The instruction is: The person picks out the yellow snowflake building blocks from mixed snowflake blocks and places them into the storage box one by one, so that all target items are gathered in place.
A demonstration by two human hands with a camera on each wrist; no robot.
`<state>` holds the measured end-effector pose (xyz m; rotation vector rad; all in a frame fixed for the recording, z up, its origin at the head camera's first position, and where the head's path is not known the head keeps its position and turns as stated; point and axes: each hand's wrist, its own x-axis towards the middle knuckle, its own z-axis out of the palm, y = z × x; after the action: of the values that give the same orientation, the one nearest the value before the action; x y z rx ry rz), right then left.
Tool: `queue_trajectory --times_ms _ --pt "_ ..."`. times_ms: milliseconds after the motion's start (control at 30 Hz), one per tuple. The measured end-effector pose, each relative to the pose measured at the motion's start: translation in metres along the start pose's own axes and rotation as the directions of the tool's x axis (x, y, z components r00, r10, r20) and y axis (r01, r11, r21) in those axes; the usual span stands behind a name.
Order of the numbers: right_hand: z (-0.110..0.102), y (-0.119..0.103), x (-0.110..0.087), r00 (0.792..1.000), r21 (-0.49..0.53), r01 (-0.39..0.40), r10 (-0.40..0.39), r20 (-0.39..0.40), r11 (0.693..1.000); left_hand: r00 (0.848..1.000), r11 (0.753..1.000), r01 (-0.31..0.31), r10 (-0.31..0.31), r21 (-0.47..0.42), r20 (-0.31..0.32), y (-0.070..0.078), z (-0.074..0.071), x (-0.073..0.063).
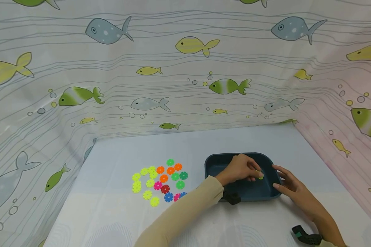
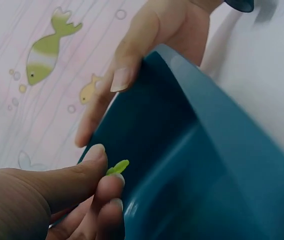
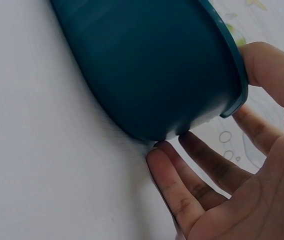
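Observation:
My left hand (image 1: 242, 167) reaches over the dark blue tray (image 1: 232, 189) and pinches a small yellow-green notched disc (image 2: 118, 167) between thumb and fingertips. Its edge pokes out past the thumb, above the tray floor in the left wrist view. At the tray's right end my right hand (image 1: 292, 185) holds the rim, thumb and index finger over the edge. Its other fingers (image 3: 174, 182) lie against the outer wall, low near the tabletop in the right wrist view.
Left of the tray, several flower-shaped discs lie on the white table (image 1: 111, 212): yellow discs (image 1: 147, 195), orange discs (image 1: 170, 170), green discs (image 1: 180, 185), pink, red and blue ones. My left sleeve (image 1: 185, 212) crosses in front of them. A fish-print curtain (image 1: 185, 96) surrounds the table.

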<state>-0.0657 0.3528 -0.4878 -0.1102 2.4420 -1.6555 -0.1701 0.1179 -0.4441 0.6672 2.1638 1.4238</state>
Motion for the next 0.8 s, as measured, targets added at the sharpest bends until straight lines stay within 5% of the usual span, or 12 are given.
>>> queue_trajectory --times_ms 333,600,800 --pt "0.001 -0.003 0.000 1.000 -0.008 0.003 -0.003 -0.006 1.000 0.999 0.993 -0.007 0.011 0.116 -0.030 -0.003 0.002 0.009" --pt "0.001 -0.002 0.000 1.000 -0.016 0.012 -0.012 -0.004 1.000 0.999 0.928 -0.015 0.032 0.373 -0.040 -0.004 0.000 0.010" --pt "0.001 0.001 0.000 1.000 -0.016 0.018 -0.018 -0.005 1.000 0.998 0.909 -0.045 0.057 0.414 -0.016 0.000 -0.008 0.004"
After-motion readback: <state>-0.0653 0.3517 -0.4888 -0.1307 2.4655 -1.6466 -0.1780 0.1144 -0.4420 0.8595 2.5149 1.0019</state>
